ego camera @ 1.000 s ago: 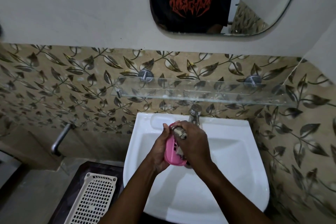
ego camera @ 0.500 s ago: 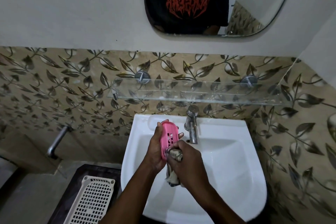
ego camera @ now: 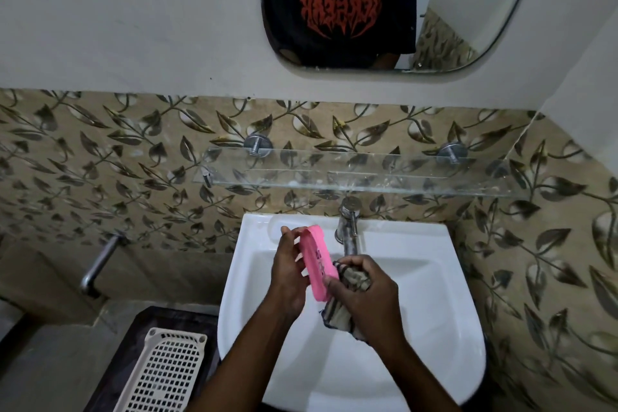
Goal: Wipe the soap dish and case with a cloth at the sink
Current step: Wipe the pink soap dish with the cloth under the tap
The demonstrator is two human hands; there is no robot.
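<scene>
My left hand [ego camera: 288, 273] holds a pink soap dish [ego camera: 317, 262] on edge over the white sink [ego camera: 444, 338], its slotted face turned to the right. My right hand [ego camera: 368, 301] grips a bunched striped cloth [ego camera: 352, 278] and presses it against the lower right side of the dish. A loose end of the cloth hangs below my right hand. The chrome tap [ego camera: 347, 227] stands just behind both hands. I see no separate soap case.
A glass shelf [ego camera: 368, 174] runs across the tiled wall above the tap, with a mirror [ego camera: 384, 7] higher up. A cream perforated basket [ego camera: 164, 375] lies on a dark surface left of the sink. A metal pipe [ego camera: 98, 264] sticks out of the left wall.
My right hand with the cloth has slid from the top of the dish down to its lower end. The dish has been raised and turned, so its slotted face shows.
</scene>
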